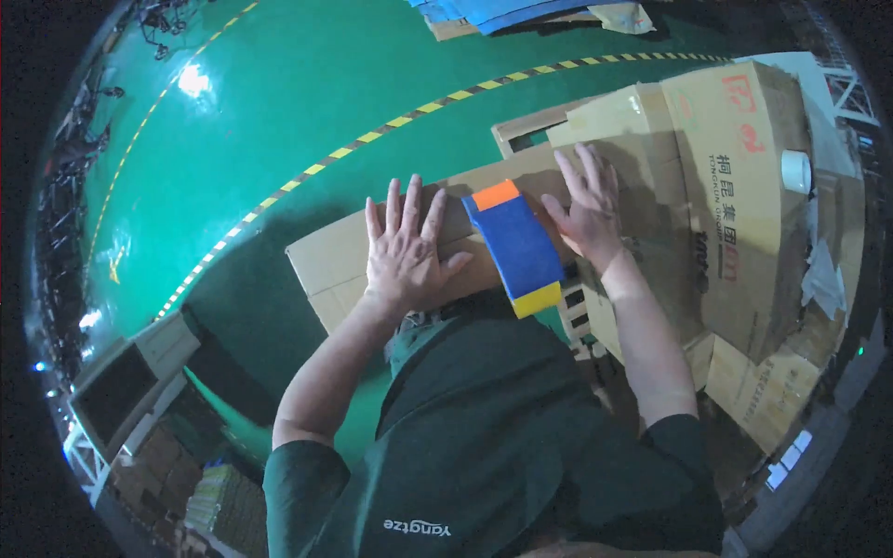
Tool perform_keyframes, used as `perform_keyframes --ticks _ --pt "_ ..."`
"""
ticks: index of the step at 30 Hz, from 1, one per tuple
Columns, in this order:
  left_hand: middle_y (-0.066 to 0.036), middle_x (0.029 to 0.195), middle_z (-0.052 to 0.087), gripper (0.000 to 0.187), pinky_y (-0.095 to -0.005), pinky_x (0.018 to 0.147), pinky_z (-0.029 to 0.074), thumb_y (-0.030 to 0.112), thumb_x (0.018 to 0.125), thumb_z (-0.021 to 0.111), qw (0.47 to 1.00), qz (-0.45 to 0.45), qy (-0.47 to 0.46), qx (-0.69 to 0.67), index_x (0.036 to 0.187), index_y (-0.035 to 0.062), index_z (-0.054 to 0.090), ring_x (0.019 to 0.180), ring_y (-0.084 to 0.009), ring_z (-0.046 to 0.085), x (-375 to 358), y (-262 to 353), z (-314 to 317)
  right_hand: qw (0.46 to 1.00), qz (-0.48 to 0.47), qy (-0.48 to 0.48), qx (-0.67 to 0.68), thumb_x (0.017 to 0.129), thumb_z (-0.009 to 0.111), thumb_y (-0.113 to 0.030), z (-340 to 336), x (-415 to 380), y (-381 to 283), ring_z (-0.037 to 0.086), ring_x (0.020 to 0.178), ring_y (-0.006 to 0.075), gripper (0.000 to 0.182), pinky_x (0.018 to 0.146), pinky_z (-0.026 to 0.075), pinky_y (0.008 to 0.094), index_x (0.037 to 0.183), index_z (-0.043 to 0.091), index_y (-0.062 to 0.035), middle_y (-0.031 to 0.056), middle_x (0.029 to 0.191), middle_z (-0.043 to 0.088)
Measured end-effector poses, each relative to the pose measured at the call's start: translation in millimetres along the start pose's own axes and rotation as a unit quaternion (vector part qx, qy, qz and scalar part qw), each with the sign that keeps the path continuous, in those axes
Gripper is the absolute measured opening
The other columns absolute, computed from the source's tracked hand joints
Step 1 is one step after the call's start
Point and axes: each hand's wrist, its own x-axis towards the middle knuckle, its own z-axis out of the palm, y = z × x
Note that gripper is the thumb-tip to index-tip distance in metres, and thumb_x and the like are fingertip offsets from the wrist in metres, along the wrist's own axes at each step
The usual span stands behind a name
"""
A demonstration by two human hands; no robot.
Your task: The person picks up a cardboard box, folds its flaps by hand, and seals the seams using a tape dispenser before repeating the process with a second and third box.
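Note:
A long brown cardboard piece [339, 251] lies across in front of my body. My left hand [406, 244] rests flat on it with the fingers spread. Between my hands, a folded blue cloth-like item [521, 246] lies over the cardboard, with an orange part [496, 194] at its far end and a yellow part [537, 299] at its near end. Just right of the blue item, my right hand [588, 205] lies with spread fingers on cardboard. Neither hand grips anything.
Large printed cardboard boxes [735, 205] stand at the right, with a white roll [796, 171] on them. A yellow-black striped line [372, 136] curves over the green floor [279, 102]. Blue sheets [521, 11] lie at the top. Stacked goods [223, 502] are at the lower left.

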Motion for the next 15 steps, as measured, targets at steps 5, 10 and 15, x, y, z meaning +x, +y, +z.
perform_keyframes --ticks 5,10,15 --pt "-0.018 0.158 0.017 0.083 -0.0583 0.118 0.004 0.068 0.089 0.036 1.0 0.001 0.008 0.019 0.151 0.0148 0.026 0.147 -0.0393 0.011 0 -2 7 0.995 -0.043 0.033 -0.089 0.094 0.044 -0.053 19 2 3 0.032 0.139 0.0344 0.059 0.108 0.028 0.0614 0.143 0.041 -0.0199 0.0147 0.149 0.036" --pt "-0.017 0.157 0.023 0.078 -0.0618 0.115 0.014 0.066 0.092 0.036 0.997 -0.033 0.063 0.033 0.15 0.0139 0.031 0.145 -0.0402 0.018 1 7 16 0.989 -0.07 0.069 -0.112 0.092 0.057 -0.042 22 3 5 0.032 0.139 0.0344 0.063 0.106 0.032 0.0588 0.145 0.029 -0.022 0.015 0.15 0.032" --pt "-0.018 0.158 0.02 0.069 -0.0581 0.117 0.007 0.053 0.095 0.037 0.998 -0.059 0.022 0.018 0.152 0.0162 0.025 0.146 -0.0413 0.012 1 11 17 0.983 -0.076 0.075 -0.147 0.09 0.048 -0.058 27 3 4 0.039 0.135 0.0344 0.066 0.103 0.037 0.0599 0.143 0.031 -0.024 0.0146 0.148 0.036"
